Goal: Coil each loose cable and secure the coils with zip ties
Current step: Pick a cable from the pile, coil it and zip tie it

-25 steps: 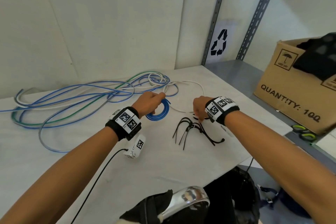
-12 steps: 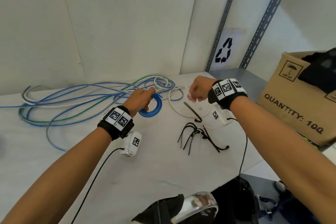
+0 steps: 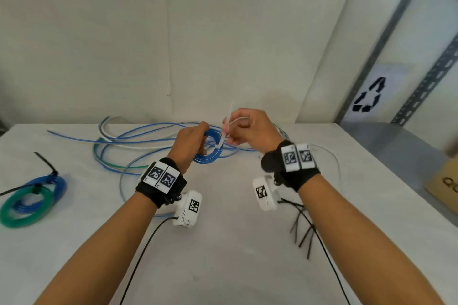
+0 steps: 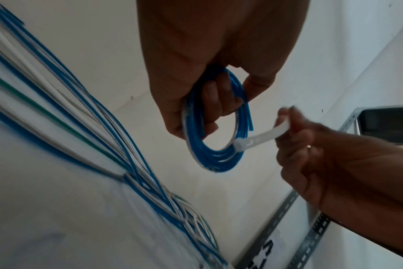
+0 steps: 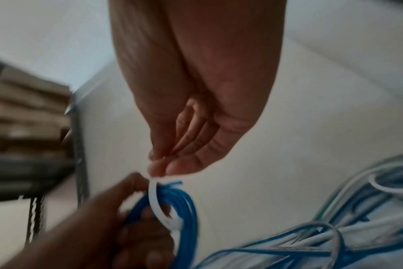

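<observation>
At far left on the worktop (image 3: 223,255): green coil (image 3: 24,208) and tied blue coil (image 3: 53,181), overlapping, with black zip ties cinched round them and tails sticking out. Further right, toward the back wall: loose cables (image 3: 138,138), blue, white and green, sprawled in long loops and crossing one another.

Just right of these, raised above the worktop: left hand (image 3: 190,143), fingers (image 4: 219,102) curled through and gripping a blue coil (image 3: 210,153) held upright as a ring. Wrapped round the coil's right side: white zip tie (image 3: 224,131), head seated against the strands, tail running up and away. Touching that tail: right hand (image 3: 250,131), fingers (image 5: 163,163) closed in a pinch on the strap just beside the coil.

Near the right forearm, flat on the worktop: spare black zip ties (image 3: 303,225) in a loose splayed bunch.

On the wall behind the metal uprights at right: recycling sign (image 3: 368,99). At the far right edge, on the grey shelf: cardboard box (image 3: 443,183), cut off by the frame, contents not visible. More brown boxes stacked in the right wrist view, too blurred to tell what they hold.
</observation>
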